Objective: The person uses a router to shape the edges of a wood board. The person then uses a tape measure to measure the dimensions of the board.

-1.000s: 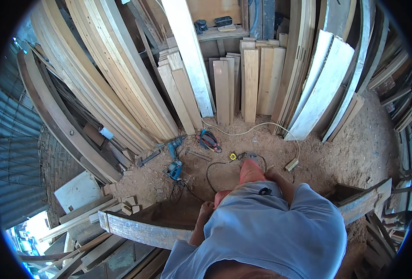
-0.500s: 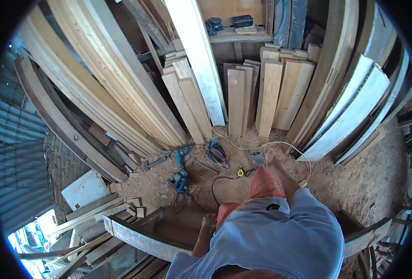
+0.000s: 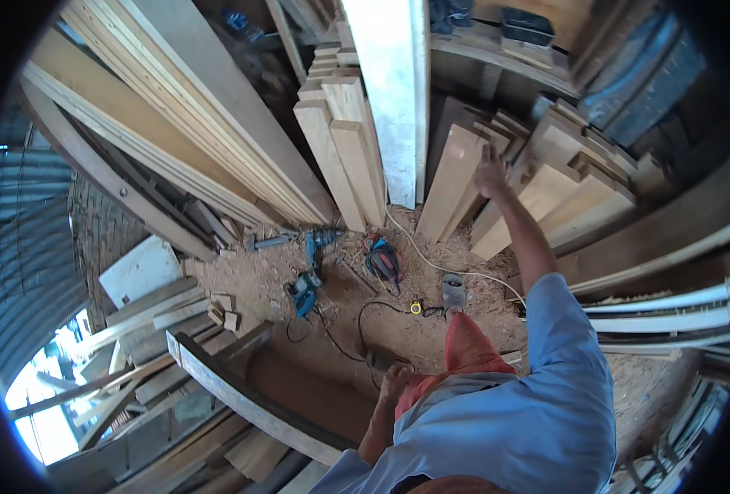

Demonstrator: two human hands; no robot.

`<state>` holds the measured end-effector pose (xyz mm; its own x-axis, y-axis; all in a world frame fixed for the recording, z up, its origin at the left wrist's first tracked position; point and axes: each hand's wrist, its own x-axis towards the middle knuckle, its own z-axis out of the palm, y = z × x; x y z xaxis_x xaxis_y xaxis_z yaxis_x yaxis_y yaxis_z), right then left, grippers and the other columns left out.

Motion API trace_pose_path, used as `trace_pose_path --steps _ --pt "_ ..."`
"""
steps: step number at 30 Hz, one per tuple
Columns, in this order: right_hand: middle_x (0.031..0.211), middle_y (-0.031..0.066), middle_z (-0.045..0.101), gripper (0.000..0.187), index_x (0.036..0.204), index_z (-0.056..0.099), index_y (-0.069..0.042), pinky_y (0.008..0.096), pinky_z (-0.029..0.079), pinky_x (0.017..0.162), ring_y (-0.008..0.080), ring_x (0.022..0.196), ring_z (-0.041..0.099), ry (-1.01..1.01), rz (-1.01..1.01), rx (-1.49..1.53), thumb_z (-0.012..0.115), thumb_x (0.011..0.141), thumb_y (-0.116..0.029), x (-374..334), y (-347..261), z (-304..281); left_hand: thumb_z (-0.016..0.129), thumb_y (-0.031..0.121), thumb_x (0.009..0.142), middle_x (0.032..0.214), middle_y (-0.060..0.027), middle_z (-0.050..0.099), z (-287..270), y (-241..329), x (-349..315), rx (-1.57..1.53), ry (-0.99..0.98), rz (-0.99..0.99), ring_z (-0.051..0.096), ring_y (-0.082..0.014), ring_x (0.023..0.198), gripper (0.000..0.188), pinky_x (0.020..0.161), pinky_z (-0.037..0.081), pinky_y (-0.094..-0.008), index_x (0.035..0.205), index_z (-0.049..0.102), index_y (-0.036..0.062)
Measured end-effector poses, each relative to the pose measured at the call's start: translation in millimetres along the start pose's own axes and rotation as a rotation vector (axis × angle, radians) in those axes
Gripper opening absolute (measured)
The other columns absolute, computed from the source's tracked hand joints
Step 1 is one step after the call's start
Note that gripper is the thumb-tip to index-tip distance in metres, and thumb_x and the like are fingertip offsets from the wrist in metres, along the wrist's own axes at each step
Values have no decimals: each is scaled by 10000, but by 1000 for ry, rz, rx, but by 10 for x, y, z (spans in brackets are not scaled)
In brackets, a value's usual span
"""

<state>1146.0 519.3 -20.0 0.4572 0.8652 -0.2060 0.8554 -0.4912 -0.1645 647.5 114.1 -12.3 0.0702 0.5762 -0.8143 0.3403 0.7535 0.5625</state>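
My right arm stretches forward and to the right. My right hand, fingers extended, is at the upper right edge of a short leaning board; whether it presses on the wood is hard to see. Close to my left knee, my left hand has its fingers curled in, and nothing shows in it. To the right of the reached board leans a group of pale short boards. Another bundle of short boards leans farther left, beside a tall white-faced plank.
Shavings cover the floor around a blue drill, a blue power tool, a red and black power tool, a hammer and a yellow round object. Cords cross there. Long planks lean at left; a wooden beam lies near me.
My right hand has gone from beside my right knee out to the leaning boards. My left hand has shifted slightly right and up in the picture. The view has turned toward the right.
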Motion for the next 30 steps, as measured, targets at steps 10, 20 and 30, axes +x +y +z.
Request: trace_pose_path --steps 10,20,30 --pt "1611 240 317 943 1587 265 -30 575 312 1166 428 1474 326 27 11 15 679 888 -510 728 -33 211 591 187 994 889 -71 695 203 -118 -344 -210 136 -401 668 -150 744 217 623 529 -291 1098 657 8" --pt "1364 235 587 677 1364 562 -39 485 470 1024 392 1238 582 -264 -92 16 739 844 -435 578 95 -287 614 223 967 930 -86 694 454 -56 292 -58 65 -151 670 -155 770 338 672 539 -311 1179 645 -38" --pt "951 306 683 492 989 651 94 470 537 816 402 925 691 -363 -259 406 745 751 -326 -1752 -313 494 552 289 1062 1067 -58 682 610 550 830 -372 -114 -259 643 -143 807 314 686 518 -297 1278 570 62"
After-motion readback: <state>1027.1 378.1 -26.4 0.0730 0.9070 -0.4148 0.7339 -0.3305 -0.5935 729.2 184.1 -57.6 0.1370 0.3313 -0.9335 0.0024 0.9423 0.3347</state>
